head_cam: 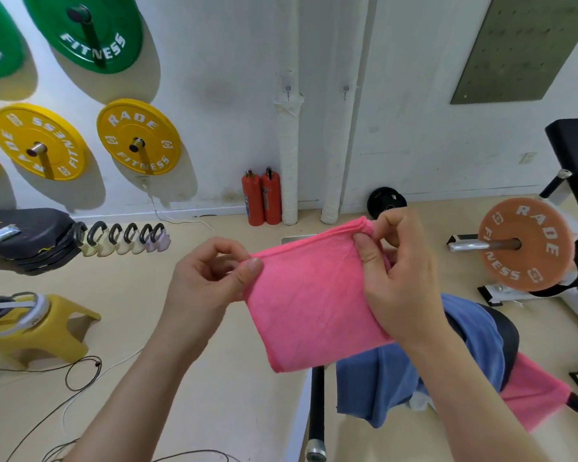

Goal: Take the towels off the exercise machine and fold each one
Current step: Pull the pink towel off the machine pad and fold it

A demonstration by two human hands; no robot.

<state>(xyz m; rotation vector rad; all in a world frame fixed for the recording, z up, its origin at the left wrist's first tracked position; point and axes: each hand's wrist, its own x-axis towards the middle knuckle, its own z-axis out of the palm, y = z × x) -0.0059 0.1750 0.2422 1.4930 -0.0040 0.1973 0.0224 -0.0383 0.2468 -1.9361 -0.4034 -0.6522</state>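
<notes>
Folded towel (314,305) between hands, above towels (414,371) draped on machine (506,341).

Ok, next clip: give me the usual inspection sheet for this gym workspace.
Surface: beige floor; no table seen.
Job's things: pink towel, partly folded, held in the air; blue towel and second pink towel draped on the machine.
Clutter: yellow stool, kettlebells, two fire extinguishers.
Grippers: left hand and right hand pinch the top corners.
Cables: loose cords on the floor.
Surroundings: wall-hung weight plates.

Folded pink towel (309,305) between hands
</notes>
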